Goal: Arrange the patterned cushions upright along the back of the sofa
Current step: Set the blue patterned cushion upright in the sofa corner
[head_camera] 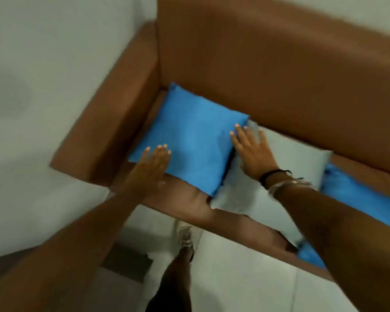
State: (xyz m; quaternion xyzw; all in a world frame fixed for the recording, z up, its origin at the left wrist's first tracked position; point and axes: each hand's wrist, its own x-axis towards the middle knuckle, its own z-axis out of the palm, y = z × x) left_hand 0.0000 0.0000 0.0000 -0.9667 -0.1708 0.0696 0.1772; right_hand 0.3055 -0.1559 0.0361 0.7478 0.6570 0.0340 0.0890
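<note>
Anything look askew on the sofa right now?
Yes. The blue cushion in the corner lies tilted rather than upright, its right edge overlapping the pale cushion. Both open hands, left hand and right hand, rest on them.

Blue cushion (187,140) leaning in sofa (279,70) corner; pale grey cushion (286,158) lying beside it, touching; further blue cushion (356,199) lying beyond.

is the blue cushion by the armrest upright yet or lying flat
Leaning back, not fully upright: the blue cushion slopes from seat front to backrest.
</note>
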